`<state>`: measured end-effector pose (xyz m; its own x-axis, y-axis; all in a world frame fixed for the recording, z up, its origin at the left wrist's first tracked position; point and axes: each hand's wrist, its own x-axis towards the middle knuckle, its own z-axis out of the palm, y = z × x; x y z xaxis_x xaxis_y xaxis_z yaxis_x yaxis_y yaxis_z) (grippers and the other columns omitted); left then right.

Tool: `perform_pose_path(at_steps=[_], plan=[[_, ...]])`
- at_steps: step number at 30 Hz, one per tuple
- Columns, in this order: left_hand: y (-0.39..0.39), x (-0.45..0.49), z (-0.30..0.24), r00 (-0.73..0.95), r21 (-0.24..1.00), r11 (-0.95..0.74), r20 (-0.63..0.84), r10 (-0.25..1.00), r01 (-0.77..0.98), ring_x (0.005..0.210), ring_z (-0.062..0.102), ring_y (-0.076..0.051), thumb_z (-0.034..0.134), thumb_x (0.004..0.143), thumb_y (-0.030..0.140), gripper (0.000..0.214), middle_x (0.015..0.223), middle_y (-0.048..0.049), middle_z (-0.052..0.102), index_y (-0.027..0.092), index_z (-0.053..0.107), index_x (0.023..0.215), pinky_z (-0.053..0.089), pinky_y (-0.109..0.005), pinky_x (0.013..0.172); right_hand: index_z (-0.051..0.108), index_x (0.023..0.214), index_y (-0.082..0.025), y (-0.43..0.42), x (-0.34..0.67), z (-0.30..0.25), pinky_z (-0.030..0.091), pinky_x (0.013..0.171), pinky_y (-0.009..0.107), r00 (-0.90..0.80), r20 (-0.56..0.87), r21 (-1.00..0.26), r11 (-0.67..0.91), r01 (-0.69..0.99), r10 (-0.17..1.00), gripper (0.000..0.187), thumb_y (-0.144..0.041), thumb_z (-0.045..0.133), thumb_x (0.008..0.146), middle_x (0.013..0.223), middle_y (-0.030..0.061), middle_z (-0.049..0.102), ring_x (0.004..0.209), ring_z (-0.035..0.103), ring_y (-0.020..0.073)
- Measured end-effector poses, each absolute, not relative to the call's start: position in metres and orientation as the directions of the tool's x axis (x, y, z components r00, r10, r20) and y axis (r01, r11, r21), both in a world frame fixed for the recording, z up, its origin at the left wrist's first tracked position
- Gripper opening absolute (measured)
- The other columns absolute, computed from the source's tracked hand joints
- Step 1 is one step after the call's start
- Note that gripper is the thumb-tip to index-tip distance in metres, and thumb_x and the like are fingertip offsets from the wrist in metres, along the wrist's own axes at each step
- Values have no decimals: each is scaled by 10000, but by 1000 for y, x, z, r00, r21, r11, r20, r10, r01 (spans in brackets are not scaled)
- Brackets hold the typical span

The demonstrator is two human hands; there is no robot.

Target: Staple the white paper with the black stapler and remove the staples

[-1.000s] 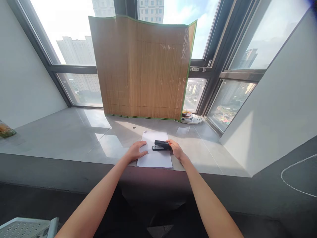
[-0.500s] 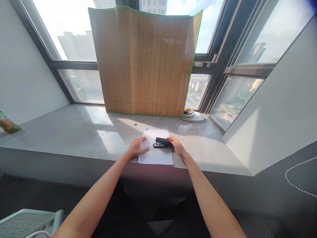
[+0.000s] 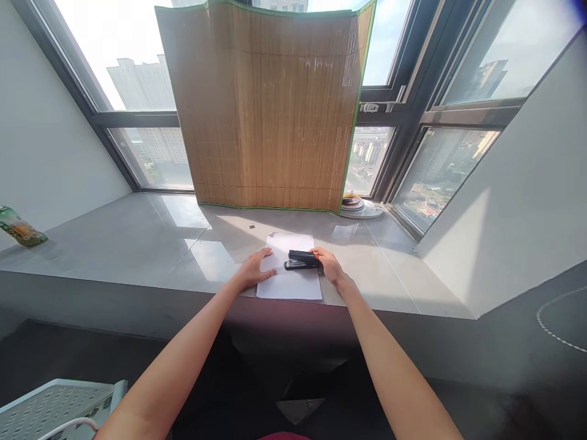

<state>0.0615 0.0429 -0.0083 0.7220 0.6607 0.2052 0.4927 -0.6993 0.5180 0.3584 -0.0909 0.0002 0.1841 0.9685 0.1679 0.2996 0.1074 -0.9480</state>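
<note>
A white sheet of paper (image 3: pixel 290 282) lies at the front edge of the grey stone sill (image 3: pixel 137 244). My left hand (image 3: pixel 255 269) rests flat on the sheet's left side, fingers stretched out. A black stapler (image 3: pixel 300 260) sits on the paper, pointing left. My right hand (image 3: pixel 328 266) grips the stapler's right end with curled fingers.
A bamboo mat (image 3: pixel 266 104) stands upright against the window behind the paper. A stack of plates (image 3: pixel 360 208) sits at its right foot. A green packet (image 3: pixel 21 229) lies at the far left of the sill. A white perforated rack (image 3: pixel 55 415) is at bottom left.
The view has tilted slightly, shifting everything up in the frame. Both hands stay on the paper and stapler in the same places.
</note>
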Motion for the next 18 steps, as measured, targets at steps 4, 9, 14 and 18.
perform_pose_path(at_steps=[4,9,14,18], plan=[[44,62,-10,720,518,-705,220,658,486,1463,523,-362,734,871,523,782,1533,-128,613,230,476,1548,396,-519,1226,710,1029,-236,-90,357,-2,457,824,350,188,173,-946,111,304,967,351,-370,415,895,999,35,739,935,610,243],[44,62,-10,714,526,-701,227,662,482,1454,534,-373,745,853,543,777,1533,-147,609,211,517,1518,395,-528,1229,704,1029,-237,-86,358,-4,451,844,352,170,192,-927,121,356,967,355,-322,410,849,968,16,721,918,605,237],[43,62,-8,716,528,-700,223,661,481,1457,529,-379,743,855,532,793,1530,-144,615,207,499,1536,405,-538,1224,695,1049,-249,-86,359,-4,458,883,369,154,193,-908,116,404,969,352,-294,399,864,1004,26,721,959,611,247],[41,62,-6,715,532,-695,218,664,483,1443,543,-373,745,860,547,793,1523,-135,622,223,501,1542,417,-525,1217,698,1093,-255,-91,358,-4,472,924,384,186,193,-905,102,413,963,355,-334,397,922,1073,42,724,1019,616,256]])
